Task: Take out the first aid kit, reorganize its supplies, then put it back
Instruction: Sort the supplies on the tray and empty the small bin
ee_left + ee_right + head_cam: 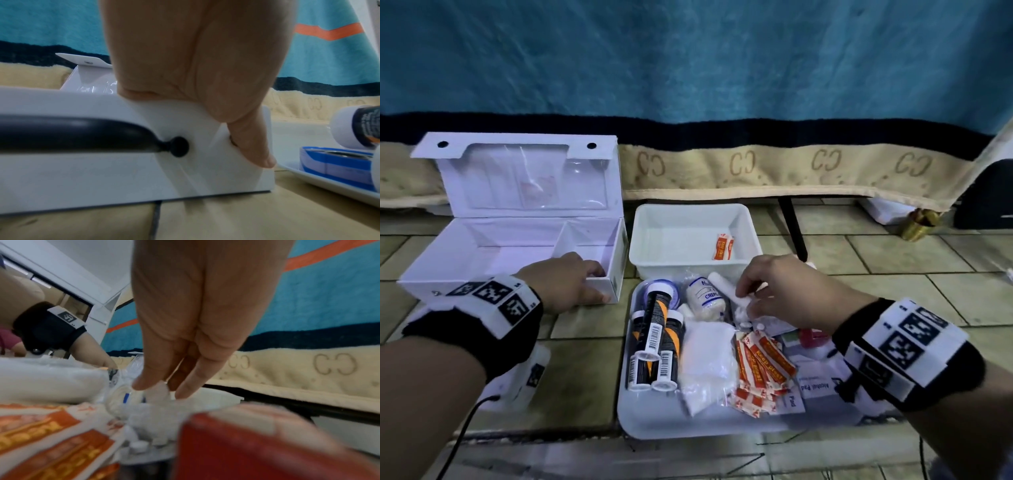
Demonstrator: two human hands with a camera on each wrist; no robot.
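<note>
The white first aid kit box [619, 260] stands open on the tiled floor at the left, its lid [527, 178] upright and both compartments bare. My left hand [596, 285] grips its front right corner, fingers over the rim and thumb [252, 146] on the front wall [102, 178]. To the right, a white tray [671, 421] holds black-and-orange tubes [657, 329], a crepe bandage [705, 301], a cotton bag [705, 363], plaster strips [760, 366] and alcohol pads [815, 383]. My right hand [748, 301] pinches the end of a white gauze roll [724, 287] over the tray; the roll end [158, 391] shows between my fingertips.
Behind the tray, a white bin [688, 219] contains one plaster strip [722, 247]. A blanket-draped bed edge [791, 171] runs along the back, with a black leg [792, 226] and a gold object [921, 224] beneath. A white device with a cable [527, 373] lies under my left forearm.
</note>
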